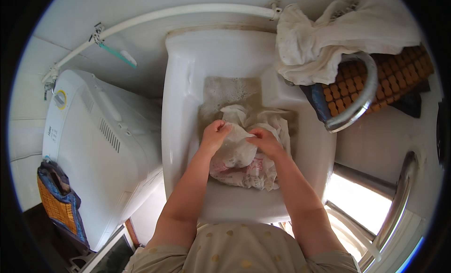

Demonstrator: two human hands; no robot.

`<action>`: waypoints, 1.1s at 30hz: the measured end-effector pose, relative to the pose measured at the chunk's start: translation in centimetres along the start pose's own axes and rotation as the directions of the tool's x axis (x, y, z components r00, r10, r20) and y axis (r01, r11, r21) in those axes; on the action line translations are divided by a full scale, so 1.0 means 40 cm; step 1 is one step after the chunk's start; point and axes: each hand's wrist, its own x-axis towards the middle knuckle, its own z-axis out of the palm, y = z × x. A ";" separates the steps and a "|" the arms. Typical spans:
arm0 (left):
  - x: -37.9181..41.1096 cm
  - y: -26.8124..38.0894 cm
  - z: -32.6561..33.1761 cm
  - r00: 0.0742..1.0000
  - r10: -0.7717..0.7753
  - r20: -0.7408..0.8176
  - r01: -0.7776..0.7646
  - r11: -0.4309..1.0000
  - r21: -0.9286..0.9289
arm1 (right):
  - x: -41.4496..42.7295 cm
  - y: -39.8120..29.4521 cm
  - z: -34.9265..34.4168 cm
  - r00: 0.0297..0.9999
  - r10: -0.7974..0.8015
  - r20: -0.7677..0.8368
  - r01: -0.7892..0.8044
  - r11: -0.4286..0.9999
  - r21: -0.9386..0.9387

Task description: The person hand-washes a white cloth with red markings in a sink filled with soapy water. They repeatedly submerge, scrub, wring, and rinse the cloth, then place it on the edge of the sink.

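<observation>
A wet white cloth (234,149) with red and dark printing lies bunched in a white sink (310,146), partly in cloudy water (230,89). My left hand (214,137) pinches the cloth's upper left part between thumb and fingers. On the right, my right hand (266,142) grips another fold of the same cloth. A raised section stretches between both hands, above the water. The cloth's lower edge rests against the sink's near inner side. How much of it lies under the surface is hidden.
Left of the sink stands a white washing machine (95,142) with a bead mat (61,209) at its near end. A white pipe (183,10) crosses the back wall, with a green-handled brush (118,55) hanging from it. Another white cloth (317,40) and a curved metal tube (370,86) are at right.
</observation>
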 end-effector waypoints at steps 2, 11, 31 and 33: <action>-0.057 0.104 -0.012 0.992 0.044 0.117 -0.019 0.978 -0.207 | -0.050 -0.041 -0.010 0.996 -0.085 0.020 0.083 0.991 0.104; -0.215 0.360 -0.078 0.899 0.215 0.380 -0.014 0.884 -0.467 | -0.278 -0.265 0.002 0.965 -0.239 0.108 0.211 0.952 0.221; -0.452 0.663 -0.181 0.734 0.639 0.230 -0.593 0.768 -0.243 | -0.309 -0.144 -0.135 0.886 -0.464 0.006 0.199 0.367 -0.909; -0.446 0.676 -0.203 0.750 0.616 0.239 -0.575 0.787 -0.224 | -0.303 -0.109 -0.167 0.910 -0.415 -0.020 0.137 0.345 -0.929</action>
